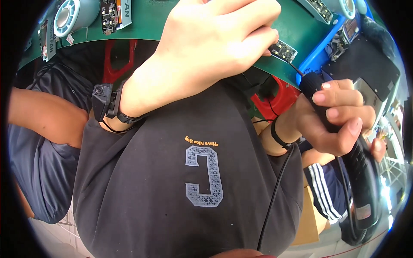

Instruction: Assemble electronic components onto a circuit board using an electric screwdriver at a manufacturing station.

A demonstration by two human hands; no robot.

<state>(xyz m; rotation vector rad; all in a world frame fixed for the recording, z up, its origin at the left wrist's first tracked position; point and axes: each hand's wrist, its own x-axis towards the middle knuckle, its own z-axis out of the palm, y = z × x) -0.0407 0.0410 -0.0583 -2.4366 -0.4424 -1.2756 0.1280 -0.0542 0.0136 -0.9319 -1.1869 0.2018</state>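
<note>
My left hand (219,38) reaches across the green table's near edge, its fingers closed on a small casing with a black circuit board (284,50). Only the board's right end shows; the rest is under the fingers. My right hand (340,116) is wrapped round a black electric screwdriver (313,84), its shaft slanting up to the left. The thin bit (294,67) ends at the board's lower right edge. Whether it sits in a screw is too small to tell.
Round light-blue fan parts (75,17) and more circuit-board casings (111,17) lie on the green table (148,26). A blue bin (313,60) with parts stands at the right. Red stools (277,96) are under the table. People sit close on both sides, a bare arm (47,114) at the left.
</note>
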